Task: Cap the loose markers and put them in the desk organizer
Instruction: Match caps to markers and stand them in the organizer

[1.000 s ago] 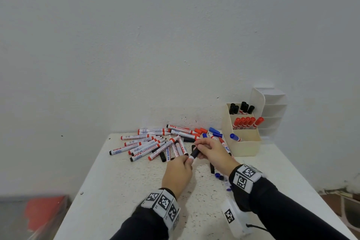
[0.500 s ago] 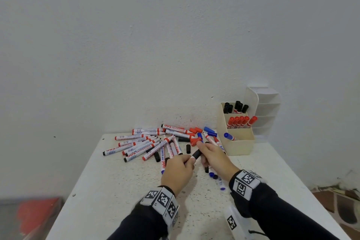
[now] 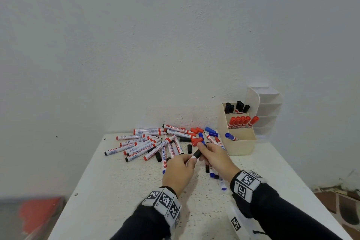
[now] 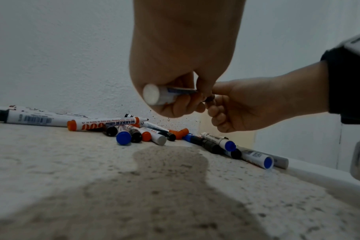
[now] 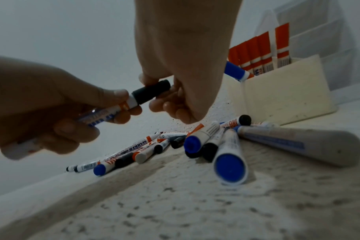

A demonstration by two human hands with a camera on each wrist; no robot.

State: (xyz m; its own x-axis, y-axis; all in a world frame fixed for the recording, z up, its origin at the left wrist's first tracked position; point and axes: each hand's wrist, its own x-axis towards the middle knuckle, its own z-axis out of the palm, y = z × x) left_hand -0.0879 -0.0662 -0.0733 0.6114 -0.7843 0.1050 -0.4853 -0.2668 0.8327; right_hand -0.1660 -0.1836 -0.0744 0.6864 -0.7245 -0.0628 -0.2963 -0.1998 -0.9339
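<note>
The left hand (image 3: 180, 171) is gripping a white-barrelled whiteboard marker (image 5: 111, 110) with curled fingers, just above the near middle of the speckled white table (image 3: 116, 191). The right hand (image 3: 216, 157) is pinching the black plastic cap (image 5: 151, 92) sitting on the marker's far end.

At the far right, the cream plastic desk organizer (image 3: 240, 145) is standing against the wall. Its far compartment is holding about six black-capped markers (image 3: 236, 106), the middle one six red-capped markers (image 3: 241, 122), and the near one a single blue-capped marker (image 3: 230, 136).

A loose pile of markers and caps (image 3: 155, 144) is lying to the left of the organizer, beyond the hands, too tangled to count. Several blue-ended markers (image 3: 216, 176) are lying beneath the right wrist.
</note>
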